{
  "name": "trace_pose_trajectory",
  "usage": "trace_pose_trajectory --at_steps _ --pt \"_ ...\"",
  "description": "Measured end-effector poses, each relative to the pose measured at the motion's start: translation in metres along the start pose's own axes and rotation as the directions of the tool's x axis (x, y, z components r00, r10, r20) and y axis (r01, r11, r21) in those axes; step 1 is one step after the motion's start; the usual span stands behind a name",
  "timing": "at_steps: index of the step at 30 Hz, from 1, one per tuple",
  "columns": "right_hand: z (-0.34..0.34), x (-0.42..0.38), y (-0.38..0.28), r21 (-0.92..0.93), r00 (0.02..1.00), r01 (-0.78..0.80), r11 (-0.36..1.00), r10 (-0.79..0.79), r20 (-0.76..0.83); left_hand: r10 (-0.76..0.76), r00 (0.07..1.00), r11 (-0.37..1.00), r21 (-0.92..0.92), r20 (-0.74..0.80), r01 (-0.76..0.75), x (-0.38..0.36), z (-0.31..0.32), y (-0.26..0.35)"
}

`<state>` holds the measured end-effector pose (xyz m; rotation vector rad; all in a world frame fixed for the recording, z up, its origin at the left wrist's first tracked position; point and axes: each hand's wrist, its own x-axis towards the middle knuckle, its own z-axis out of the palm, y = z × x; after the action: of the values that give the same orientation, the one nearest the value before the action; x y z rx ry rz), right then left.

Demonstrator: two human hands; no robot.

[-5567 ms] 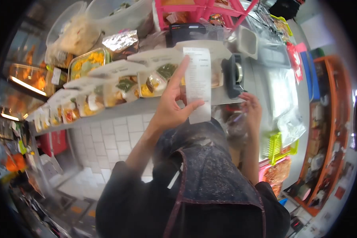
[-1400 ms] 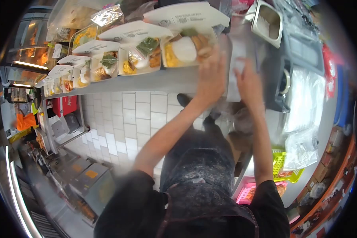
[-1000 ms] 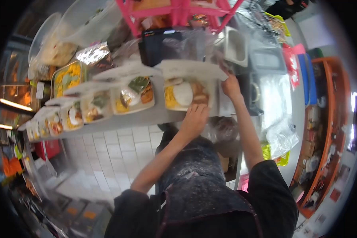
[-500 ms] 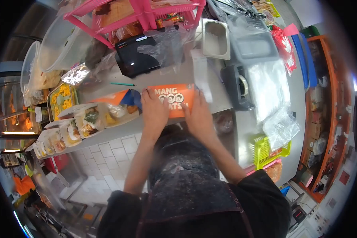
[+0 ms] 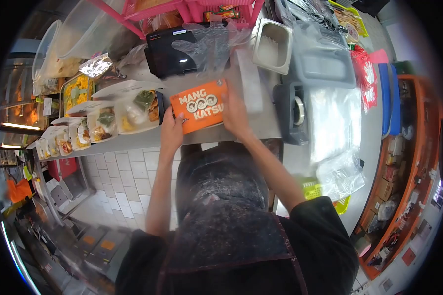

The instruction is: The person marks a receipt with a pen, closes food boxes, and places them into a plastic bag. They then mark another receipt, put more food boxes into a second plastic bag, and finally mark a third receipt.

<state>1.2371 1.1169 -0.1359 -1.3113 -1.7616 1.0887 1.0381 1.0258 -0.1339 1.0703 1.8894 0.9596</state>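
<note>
An orange takeout food box (image 5: 201,105) with "MANG KATSU" and three round faces on its lid is closed and held at the counter's near edge. My left hand (image 5: 172,132) grips its left side, thumb on top. On the right side my right hand (image 5: 236,112) is wrapped round the edge, slightly blurred; its fingers are partly hidden. Left of the box stands an open takeout box (image 5: 133,115) with food and a wrapped white bundle in it. More open boxes of food (image 5: 101,127) run in a row farther left.
Behind the box sits a black appliance (image 5: 170,54) under clear plastic bags. A metal pan (image 5: 272,46), a tape dispenser (image 5: 291,115) and clear plastic bags (image 5: 333,118) lie to the right. A tray of yellow food (image 5: 77,93) is at the left, pink baskets (image 5: 182,11) at the back.
The orange box has turned anticlockwise and tilted between my hands. My left hand has moved from its top to its lower left side, my right hand along its right edge. The view has shifted.
</note>
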Motion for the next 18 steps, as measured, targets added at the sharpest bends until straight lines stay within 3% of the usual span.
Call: trace_pose_trajectory --at_steps 5,7,11,13,15,16,18 --pt "-0.005 0.002 -0.004 0.018 0.999 0.016 1.0 -0.016 0.029 0.098 0.994 0.995 0.036 -0.057 -0.096 -0.006 0.01 -0.01" --pt "-0.01 -0.001 -0.008 -0.029 0.995 -0.043 0.999 0.045 0.086 0.126 0.989 0.992 0.016 -0.078 -0.125 -0.008 0.009 -0.012" --pt "-0.029 0.006 -0.039 -0.154 0.993 -0.076 0.985 0.089 0.081 -0.052 0.998 0.993 -0.107 -0.041 0.047 -0.013 -0.007 0.013" --pt "-0.046 0.009 -0.074 -0.228 0.958 -0.21 0.951 0.247 0.145 -0.132 0.991 0.984 -0.126 -0.016 0.128 -0.019 -0.019 0.034" --pt "-0.06 0.015 -0.086 -0.255 0.914 -0.273 0.927 0.333 0.232 -0.292 0.952 0.906 -0.294 0.088 0.305 -0.026 -0.031 0.051" --pt "-0.065 0.016 -0.087 -0.284 0.857 -0.324 0.902 0.407 0.314 -0.284 0.95 0.906 -0.289 0.128 0.309 -0.028 -0.036 0.052" --pt "-0.067 0.009 -0.082 -0.274 0.855 -0.275 0.922 0.364 0.369 -0.284 0.942 0.889 -0.32 0.181 0.329 -0.028 -0.039 0.036"
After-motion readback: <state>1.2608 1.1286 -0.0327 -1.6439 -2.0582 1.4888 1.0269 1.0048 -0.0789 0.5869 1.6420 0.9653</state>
